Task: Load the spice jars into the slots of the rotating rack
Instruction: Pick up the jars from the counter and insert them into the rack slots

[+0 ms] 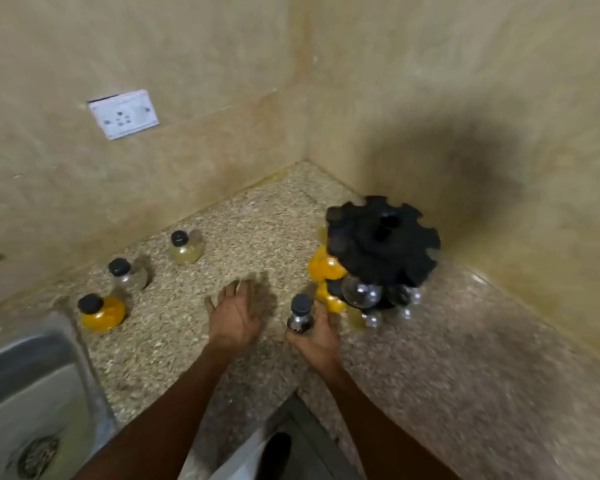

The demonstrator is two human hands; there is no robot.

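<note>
One dark-filled spice jar (300, 315) with a black cap is gripped upright in the right hand (317, 336), fingers wrapped round it, just beside the black rotating rack (383, 242) — already partly loaded. The left hand (238, 315) is spread open, empty, above the speckled counter (250, 230); three more jars (101, 311) are left standing near the sink (25, 375).

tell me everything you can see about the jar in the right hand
The jar is small and clear, glass by the look of it, with a black ribbed cap and dark contents low inside. It is upright, held off the speckled counter in the right hand, whose fingers wrap its lower body. It sits just left of the black rack, apart from it.
</note>
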